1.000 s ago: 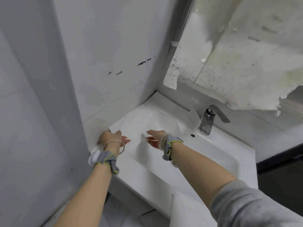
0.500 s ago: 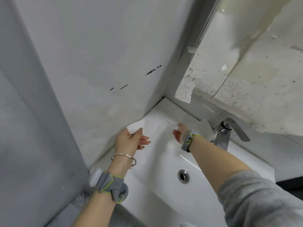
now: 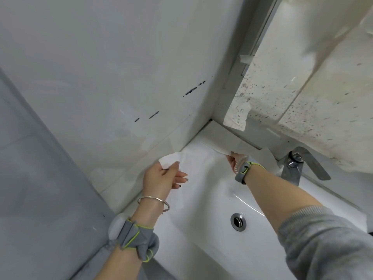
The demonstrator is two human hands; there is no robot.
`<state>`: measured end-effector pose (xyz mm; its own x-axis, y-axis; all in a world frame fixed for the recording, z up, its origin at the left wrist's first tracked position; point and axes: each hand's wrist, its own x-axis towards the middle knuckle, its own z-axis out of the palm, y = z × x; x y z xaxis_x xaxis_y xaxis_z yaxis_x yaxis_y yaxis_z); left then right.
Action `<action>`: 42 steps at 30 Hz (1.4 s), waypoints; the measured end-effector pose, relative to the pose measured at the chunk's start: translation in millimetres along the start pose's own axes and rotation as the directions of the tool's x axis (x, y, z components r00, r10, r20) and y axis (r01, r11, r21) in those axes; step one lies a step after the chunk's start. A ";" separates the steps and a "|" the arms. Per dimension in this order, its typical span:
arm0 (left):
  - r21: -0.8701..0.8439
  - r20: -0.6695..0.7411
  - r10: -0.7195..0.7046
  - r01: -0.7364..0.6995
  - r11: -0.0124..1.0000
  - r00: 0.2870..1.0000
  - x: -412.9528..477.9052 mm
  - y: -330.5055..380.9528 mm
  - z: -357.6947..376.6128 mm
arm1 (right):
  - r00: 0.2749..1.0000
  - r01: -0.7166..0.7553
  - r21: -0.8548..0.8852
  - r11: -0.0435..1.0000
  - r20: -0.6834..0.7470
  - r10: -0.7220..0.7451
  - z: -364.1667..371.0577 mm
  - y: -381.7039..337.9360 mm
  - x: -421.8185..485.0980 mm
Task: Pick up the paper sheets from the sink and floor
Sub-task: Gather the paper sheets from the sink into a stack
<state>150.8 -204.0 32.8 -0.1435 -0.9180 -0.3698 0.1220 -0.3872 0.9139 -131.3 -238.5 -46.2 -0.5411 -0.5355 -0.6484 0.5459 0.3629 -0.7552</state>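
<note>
- The left hand point(image 3: 161, 178) pinches the near-left corner of a white paper sheet point(image 3: 199, 164) between thumb and forefinger, with the other fingers stretched loosely along it. The corner curls up beside the wall.
- The right hand point(image 3: 232, 161) grasps the sheet's far edge, its fingertips mostly hidden behind the hand.
- Between the two grips the sheet sags over the left side of the sink point(image 3: 212, 239). Holding opposite edges probably keeps the limp paper from folding or tearing as it lifts.
- A second sheet point(image 3: 267, 158) lies beyond the right fingers, against the tap point(image 3: 292, 168), not yet collected.
</note>
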 end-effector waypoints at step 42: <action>0.673 0.287 0.069 -0.252 0.695 0.955 -121.1 -66.8 57.7 | 0.673 0.401 -0.513 0.759 -0.396 -0.624 -287.0 98.0 -282.5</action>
<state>103.4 -62.0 26.2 -0.4105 -0.8791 -0.2424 -0.5402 0.0202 0.8413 -108.6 167.2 35.4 -0.9586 -0.2848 -0.0033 -0.1313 0.4521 -0.8823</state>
